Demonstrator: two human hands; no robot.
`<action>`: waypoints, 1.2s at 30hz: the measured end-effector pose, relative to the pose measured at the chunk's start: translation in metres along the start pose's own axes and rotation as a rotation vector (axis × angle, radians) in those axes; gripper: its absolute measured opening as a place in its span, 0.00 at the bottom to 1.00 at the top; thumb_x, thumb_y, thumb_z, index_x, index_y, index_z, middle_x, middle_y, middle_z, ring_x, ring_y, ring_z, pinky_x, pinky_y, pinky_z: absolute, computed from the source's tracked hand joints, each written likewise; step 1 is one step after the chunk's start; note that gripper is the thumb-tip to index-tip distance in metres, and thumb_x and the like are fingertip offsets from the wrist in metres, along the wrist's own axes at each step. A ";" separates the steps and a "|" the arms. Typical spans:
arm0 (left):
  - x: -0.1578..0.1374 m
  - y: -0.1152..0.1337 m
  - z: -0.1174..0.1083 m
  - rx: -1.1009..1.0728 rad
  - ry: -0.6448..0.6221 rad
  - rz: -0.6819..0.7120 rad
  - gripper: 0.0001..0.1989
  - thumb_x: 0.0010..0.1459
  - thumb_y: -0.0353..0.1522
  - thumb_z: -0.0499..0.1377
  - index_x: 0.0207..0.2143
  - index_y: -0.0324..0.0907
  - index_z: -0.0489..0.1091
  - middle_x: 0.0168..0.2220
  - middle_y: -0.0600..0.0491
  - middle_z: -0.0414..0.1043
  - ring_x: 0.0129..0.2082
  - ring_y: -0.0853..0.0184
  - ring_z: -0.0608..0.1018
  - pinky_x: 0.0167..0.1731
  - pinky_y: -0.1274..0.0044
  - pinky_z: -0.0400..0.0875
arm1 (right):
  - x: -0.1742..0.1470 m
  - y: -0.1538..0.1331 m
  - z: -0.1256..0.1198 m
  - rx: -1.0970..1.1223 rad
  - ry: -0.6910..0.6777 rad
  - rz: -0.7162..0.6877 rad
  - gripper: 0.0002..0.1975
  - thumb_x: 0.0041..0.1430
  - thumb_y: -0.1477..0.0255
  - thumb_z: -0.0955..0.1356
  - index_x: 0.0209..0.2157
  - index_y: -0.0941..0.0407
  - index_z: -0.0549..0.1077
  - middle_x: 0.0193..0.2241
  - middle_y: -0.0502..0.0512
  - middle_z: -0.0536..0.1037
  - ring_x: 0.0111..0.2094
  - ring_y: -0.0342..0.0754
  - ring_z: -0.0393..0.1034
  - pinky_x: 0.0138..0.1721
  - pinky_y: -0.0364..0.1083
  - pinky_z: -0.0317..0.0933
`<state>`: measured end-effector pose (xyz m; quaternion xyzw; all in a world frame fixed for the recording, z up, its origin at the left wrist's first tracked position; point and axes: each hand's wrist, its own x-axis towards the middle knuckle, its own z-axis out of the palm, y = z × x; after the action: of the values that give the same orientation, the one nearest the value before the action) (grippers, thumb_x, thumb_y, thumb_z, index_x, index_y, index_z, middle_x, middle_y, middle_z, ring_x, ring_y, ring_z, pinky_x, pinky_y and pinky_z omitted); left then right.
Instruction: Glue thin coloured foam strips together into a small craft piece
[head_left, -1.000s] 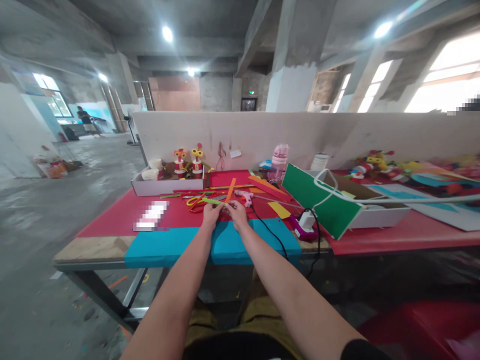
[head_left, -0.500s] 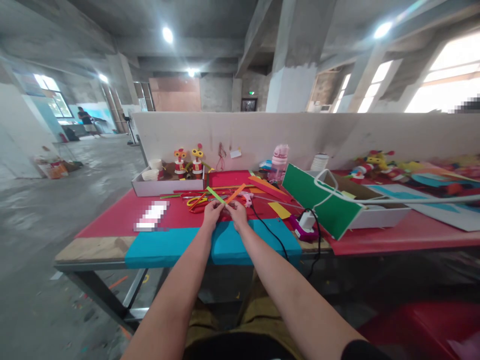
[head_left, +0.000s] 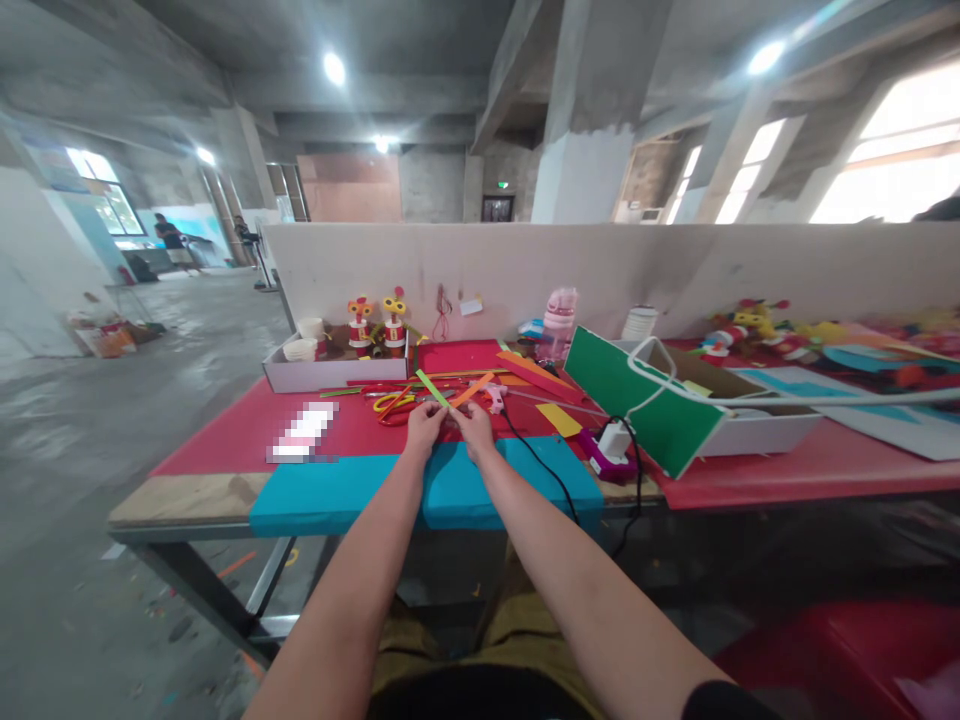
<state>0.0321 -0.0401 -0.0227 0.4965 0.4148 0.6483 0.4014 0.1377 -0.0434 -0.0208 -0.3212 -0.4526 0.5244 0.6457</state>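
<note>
I see the table from here, with a green board standing on its right. Over the middle, my left hand and right hand sit side by side near a pink glue gun, fingertips pinched on the meeting ends of an orange strip and a green strip.

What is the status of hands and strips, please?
Left hand, right hand: pinching. Green strip, orange strip: forming V. Pink glue gun just beyond right hand.
</note>
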 end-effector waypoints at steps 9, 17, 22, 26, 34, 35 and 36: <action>0.000 0.002 0.001 0.031 0.017 0.013 0.12 0.42 0.38 0.67 0.25 0.39 0.72 0.22 0.54 0.71 0.23 0.69 0.72 0.27 0.76 0.67 | 0.001 0.002 -0.001 -0.045 0.017 -0.022 0.13 0.39 0.65 0.73 0.28 0.56 0.72 0.25 0.49 0.77 0.26 0.46 0.73 0.35 0.48 0.69; 0.001 0.002 0.002 0.022 0.022 -0.025 0.13 0.41 0.38 0.68 0.27 0.39 0.74 0.24 0.53 0.74 0.25 0.68 0.74 0.31 0.75 0.69 | 0.001 0.002 -0.003 0.006 0.042 -0.012 0.13 0.40 0.67 0.73 0.29 0.57 0.72 0.26 0.51 0.79 0.27 0.48 0.75 0.37 0.50 0.70; 0.001 -0.001 0.000 0.044 0.020 -0.011 0.11 0.42 0.37 0.67 0.26 0.39 0.74 0.24 0.53 0.74 0.25 0.68 0.74 0.30 0.76 0.69 | 0.003 0.005 -0.004 -0.068 0.053 -0.020 0.13 0.41 0.64 0.73 0.29 0.58 0.74 0.25 0.52 0.79 0.27 0.49 0.75 0.37 0.50 0.70; 0.000 -0.001 0.001 0.054 0.024 -0.009 0.10 0.43 0.36 0.66 0.26 0.39 0.74 0.24 0.53 0.74 0.26 0.68 0.74 0.30 0.76 0.69 | 0.005 0.008 -0.006 -0.124 0.056 -0.037 0.15 0.42 0.62 0.73 0.29 0.58 0.75 0.25 0.53 0.80 0.30 0.51 0.76 0.36 0.49 0.71; -0.002 0.005 0.003 0.021 0.007 -0.006 0.13 0.42 0.38 0.68 0.28 0.38 0.75 0.25 0.52 0.75 0.25 0.67 0.74 0.30 0.75 0.69 | 0.007 0.010 -0.006 -0.032 0.076 -0.035 0.16 0.40 0.62 0.73 0.30 0.58 0.75 0.27 0.54 0.81 0.31 0.52 0.77 0.37 0.50 0.71; -0.002 0.005 0.003 0.014 0.009 -0.010 0.13 0.42 0.38 0.68 0.28 0.38 0.75 0.25 0.52 0.74 0.25 0.67 0.74 0.30 0.75 0.69 | 0.006 0.009 -0.006 -0.023 0.068 -0.032 0.16 0.40 0.62 0.73 0.30 0.58 0.75 0.27 0.54 0.81 0.31 0.51 0.77 0.37 0.50 0.71; -0.002 0.005 0.003 0.009 0.013 -0.014 0.13 0.41 0.38 0.68 0.27 0.38 0.75 0.24 0.52 0.74 0.25 0.68 0.74 0.29 0.75 0.69 | 0.006 0.009 -0.006 -0.017 0.064 -0.029 0.16 0.40 0.62 0.74 0.31 0.58 0.75 0.27 0.54 0.81 0.30 0.51 0.77 0.37 0.50 0.71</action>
<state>0.0346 -0.0431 -0.0182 0.4911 0.4239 0.6468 0.4009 0.1398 -0.0353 -0.0295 -0.3367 -0.4406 0.5007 0.6647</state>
